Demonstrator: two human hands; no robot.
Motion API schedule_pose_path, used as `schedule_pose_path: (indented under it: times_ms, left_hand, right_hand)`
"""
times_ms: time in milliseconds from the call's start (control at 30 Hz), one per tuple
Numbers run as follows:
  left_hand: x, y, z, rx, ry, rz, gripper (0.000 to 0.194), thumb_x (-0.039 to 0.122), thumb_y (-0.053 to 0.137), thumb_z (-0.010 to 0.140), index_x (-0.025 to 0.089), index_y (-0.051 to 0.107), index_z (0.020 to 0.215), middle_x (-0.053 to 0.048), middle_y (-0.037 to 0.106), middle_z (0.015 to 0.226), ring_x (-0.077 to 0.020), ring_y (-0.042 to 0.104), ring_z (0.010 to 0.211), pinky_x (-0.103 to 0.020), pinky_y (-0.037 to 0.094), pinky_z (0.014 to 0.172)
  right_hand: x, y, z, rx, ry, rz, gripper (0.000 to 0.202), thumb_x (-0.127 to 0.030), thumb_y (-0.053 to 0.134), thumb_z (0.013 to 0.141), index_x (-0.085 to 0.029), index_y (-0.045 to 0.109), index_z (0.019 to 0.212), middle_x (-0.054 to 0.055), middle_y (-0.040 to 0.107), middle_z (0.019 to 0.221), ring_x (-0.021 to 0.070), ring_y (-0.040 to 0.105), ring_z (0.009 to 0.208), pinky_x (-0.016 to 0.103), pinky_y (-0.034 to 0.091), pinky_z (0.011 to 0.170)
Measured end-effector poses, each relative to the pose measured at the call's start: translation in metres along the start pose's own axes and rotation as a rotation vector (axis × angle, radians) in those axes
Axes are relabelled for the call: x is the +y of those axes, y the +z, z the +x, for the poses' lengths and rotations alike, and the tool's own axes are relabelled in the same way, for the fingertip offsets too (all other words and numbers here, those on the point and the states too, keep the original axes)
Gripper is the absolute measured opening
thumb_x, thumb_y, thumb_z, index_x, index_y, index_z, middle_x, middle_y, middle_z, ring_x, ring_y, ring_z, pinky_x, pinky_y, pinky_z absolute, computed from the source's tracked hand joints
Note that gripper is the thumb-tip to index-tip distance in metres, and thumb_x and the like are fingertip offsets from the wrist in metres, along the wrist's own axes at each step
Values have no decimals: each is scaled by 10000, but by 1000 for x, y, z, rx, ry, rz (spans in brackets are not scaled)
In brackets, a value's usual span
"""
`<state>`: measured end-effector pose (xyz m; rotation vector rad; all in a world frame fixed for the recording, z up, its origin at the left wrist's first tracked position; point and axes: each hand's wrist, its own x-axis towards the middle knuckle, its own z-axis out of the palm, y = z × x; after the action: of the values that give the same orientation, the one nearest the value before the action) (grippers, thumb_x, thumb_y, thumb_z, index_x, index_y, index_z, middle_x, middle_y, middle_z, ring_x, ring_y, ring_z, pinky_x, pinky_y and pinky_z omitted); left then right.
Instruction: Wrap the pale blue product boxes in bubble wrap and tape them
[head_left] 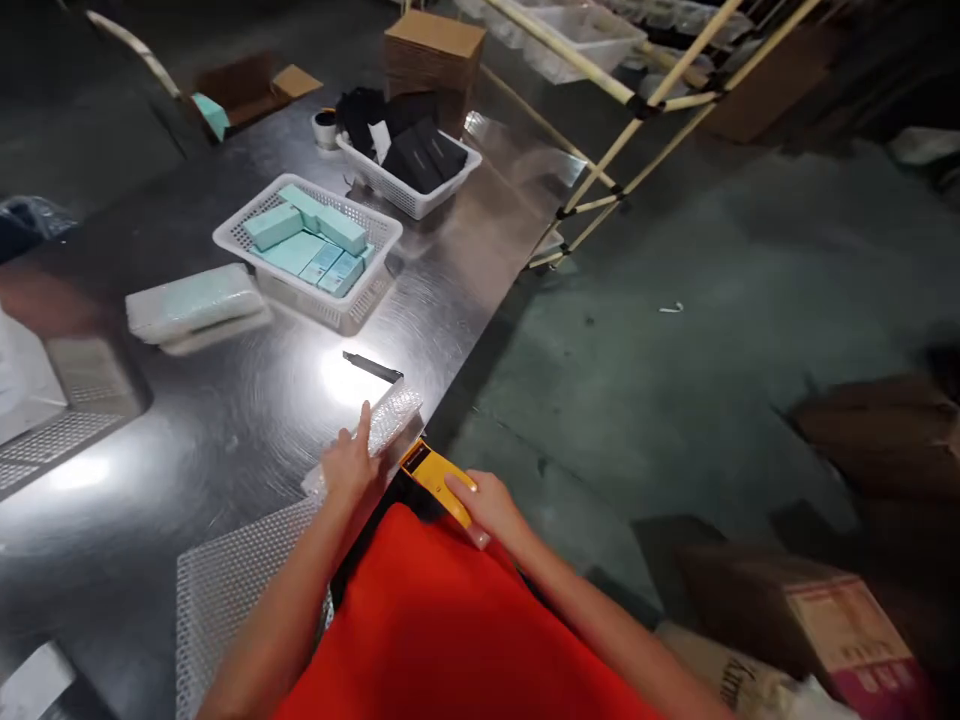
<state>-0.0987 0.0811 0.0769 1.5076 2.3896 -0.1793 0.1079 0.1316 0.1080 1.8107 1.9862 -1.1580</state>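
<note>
My left hand (351, 466) rests on a small package in bubble wrap (395, 418) at the table's edge. Its index finger is stretched out and it grasps nothing. In my right hand (491, 503) is a yellow tape dispenser (437, 476) with a black label, its front end against the near side of the package. Just beyond the package lies a slim black tool (373, 367) that looks like a box cutter. A sheet of bubble wrap (225, 570) spreads over the table left of my left forearm.
On the metal table (247, 410) stand a white basket (382, 225) of mint-green boxes and another basket (420, 205) of black boxes. A wrapped bundle (193, 302) lies at left. A pole rack (615, 165) rises beyond the right edge; cartons (810, 600) sit on the floor.
</note>
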Motion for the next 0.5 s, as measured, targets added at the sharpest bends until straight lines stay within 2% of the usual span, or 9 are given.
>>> schedule_pose_path:
  times_ms: [100,267,367,500]
  left_hand:
    - [5,4,-7,-26,82,40,804,552,463,872,333,48,1526,-116,607,955,-275,637,765,-343,440,633]
    - [11,12,-15,24,121,94,744,554,434,887,355,99,1521,-107,588,923,-256,623,735,-336,439,629]
    - [12,13,-13,32,116,99,749,579,434,878,360,113,1519,-102,583,898,-262,622,730,-336,436,623]
    - [13,12,-11,68,127,116,753,577,440,877,357,115,1519,-103,578,896,-269,620,744,-332,431,612]
  right_hand:
    - [-7,-2,-1,-18,51,-19,405,-457,475,902,-148,672,729,100,699,776,174,608,692,248,303,546]
    - [-22,-11,4,-89,130,-73,415,-457,468,897,-128,720,892,157,727,931,241,672,819,266,340,552]
    - [-35,-15,16,-76,165,-86,466,-491,462,886,-114,725,961,179,723,999,266,681,892,269,392,585]
    - [-52,-23,38,-61,193,-108,466,-488,509,842,-111,733,1001,172,732,998,256,695,866,267,447,603]
